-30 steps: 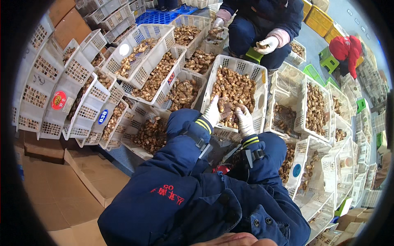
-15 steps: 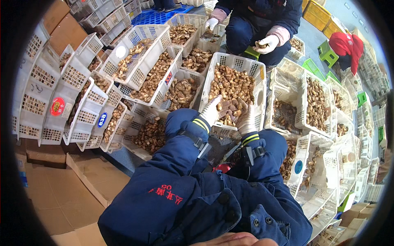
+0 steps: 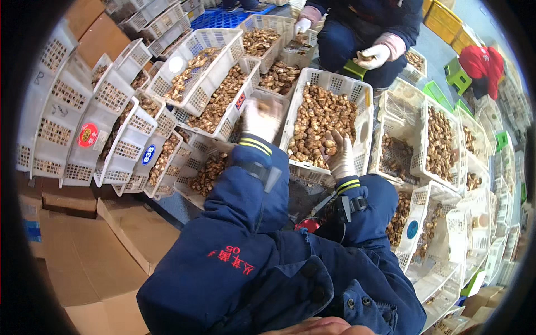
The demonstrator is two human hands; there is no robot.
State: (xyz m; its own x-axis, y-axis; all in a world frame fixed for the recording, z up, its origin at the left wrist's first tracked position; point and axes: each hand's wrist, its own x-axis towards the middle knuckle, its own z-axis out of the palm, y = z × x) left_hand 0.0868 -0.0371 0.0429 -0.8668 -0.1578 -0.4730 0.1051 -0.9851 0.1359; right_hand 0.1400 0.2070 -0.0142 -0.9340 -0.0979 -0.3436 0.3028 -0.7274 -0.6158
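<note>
A white perforated crate (image 3: 367, 111) full of knobbly brown mushrooms (image 3: 315, 111) stands in front of me. My right hand (image 3: 340, 153) is at its near right part, fingers apart and slightly bent among the mushrooms. My left hand (image 3: 262, 114) is smeared by motion over a smaller crate (image 3: 282, 100) just left of the central one; its fingers and anything in them cannot be made out. Both hands wear pale gloves. Below my left forearm, another crate (image 3: 190, 167) holds more mushrooms.
A co-worker (image 3: 346, 33) in dark clothing crouches opposite, gloved hands among crates. A person in red (image 3: 486, 67) bends at the right near green stools (image 3: 458, 75). Stacked crates (image 3: 61, 106) line both sides; flattened cardboard (image 3: 84, 251) lies lower left, yellow bins (image 3: 441, 17) behind.
My left hand has moved up and left out of the central crate. My right hand has shifted up slightly; the darker brown pieces between my hands no longer show. The view has shifted slightly.
</note>
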